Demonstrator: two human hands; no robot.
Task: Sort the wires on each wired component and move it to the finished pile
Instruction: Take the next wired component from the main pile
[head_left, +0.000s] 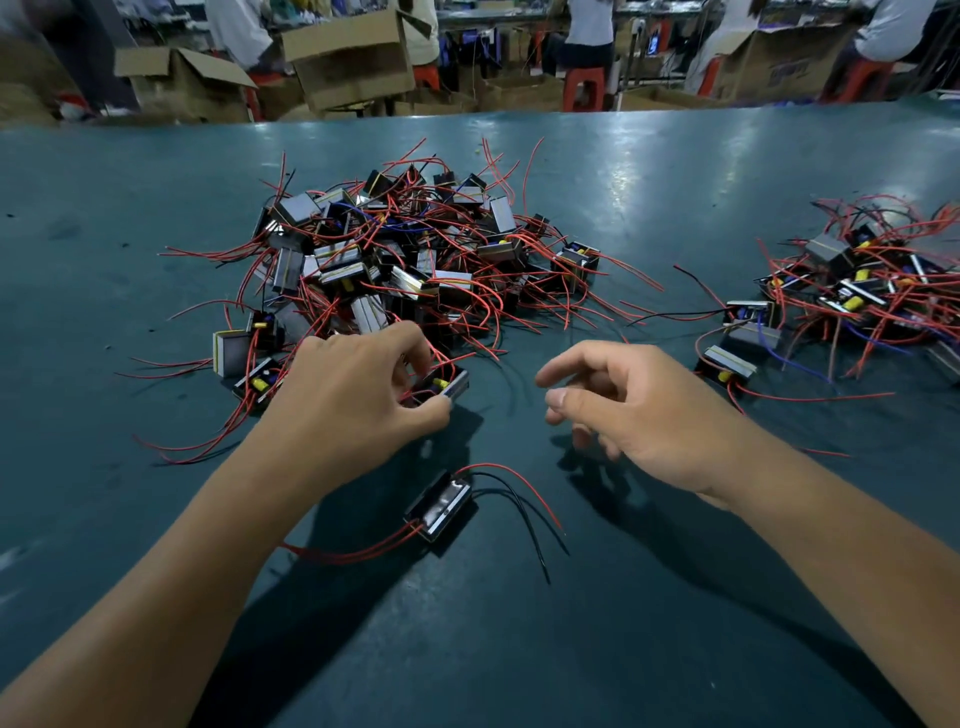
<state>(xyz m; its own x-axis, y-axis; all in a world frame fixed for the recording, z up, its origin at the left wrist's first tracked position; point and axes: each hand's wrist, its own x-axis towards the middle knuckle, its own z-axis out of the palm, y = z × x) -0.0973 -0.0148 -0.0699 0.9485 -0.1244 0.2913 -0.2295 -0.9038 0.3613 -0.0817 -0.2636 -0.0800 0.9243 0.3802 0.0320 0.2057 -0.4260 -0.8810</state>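
Observation:
A big tangled pile of small black wired components (400, 254) with red, black and blue leads lies at the table's centre left. My left hand (353, 395) grips one component (448, 385) at the pile's near edge, fingers curled round it. My right hand (639, 410) hovers just right of it, fingers loosely curled and holding nothing. A single component (441, 506) with red and black wires spread out lies on the table below my hands. A second pile of components (852, 291) sits at the right edge.
The work surface is a dark green table (623, 649). Beyond its far edge stand cardboard boxes (353, 57), red stools (584, 85) and several people at other benches.

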